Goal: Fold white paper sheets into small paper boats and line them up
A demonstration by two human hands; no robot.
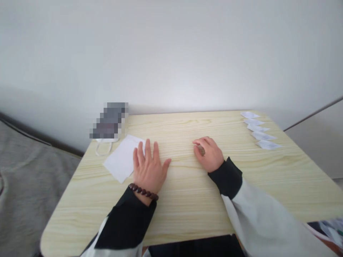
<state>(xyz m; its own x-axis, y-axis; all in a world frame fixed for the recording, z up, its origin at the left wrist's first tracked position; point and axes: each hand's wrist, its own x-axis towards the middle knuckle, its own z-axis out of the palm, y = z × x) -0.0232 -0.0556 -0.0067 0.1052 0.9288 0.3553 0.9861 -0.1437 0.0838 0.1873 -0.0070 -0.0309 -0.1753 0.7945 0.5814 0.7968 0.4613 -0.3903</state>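
My left hand [148, 167] lies flat with the fingers spread, a dark beaded bracelet at its wrist. Its outer fingers cover the right edge of some white paper [122, 159], which rests at an angle on the left part of the table. Whether that is one sheet or a thin stack I cannot tell. Over the middle of the table, my right hand [210, 153] is loosely curled, with a gap between thumb and fingers and nothing visible in it. Several folded white paper pieces [264, 136] form a slanting row at the far right.
The pale wood-grain table [182, 200] stands against a white wall [182, 53]. A blurred-out dark object [108, 121] sits at the back left corner, with a white loop [104, 148] in front. Grey fabric [32, 185] lies left of the table.
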